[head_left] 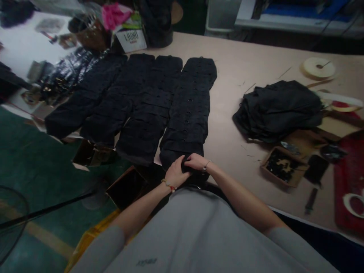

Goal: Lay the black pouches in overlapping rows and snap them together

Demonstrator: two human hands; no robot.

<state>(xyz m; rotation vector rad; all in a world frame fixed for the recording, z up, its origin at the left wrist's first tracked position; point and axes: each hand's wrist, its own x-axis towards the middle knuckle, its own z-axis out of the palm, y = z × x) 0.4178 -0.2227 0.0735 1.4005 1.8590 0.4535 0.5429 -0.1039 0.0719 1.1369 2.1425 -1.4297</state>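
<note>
A row of overlapping black fabric pieces with small rings down the middle runs away from me across the table. At its near end, by the table edge, my left hand is closed on the black fabric, thumb and fingers curled. Close beside it, nearly touching, my right hand pinches the same fabric. Whatever small part lies between the fingertips is hidden. Similar rows of black fabric lie to the left.
To the right sit a heap of black fabric, a tape roll, an open box of small black parts and white-handled scissors. A white printed box stands at the back. Cardboard boxes are below the table's left edge.
</note>
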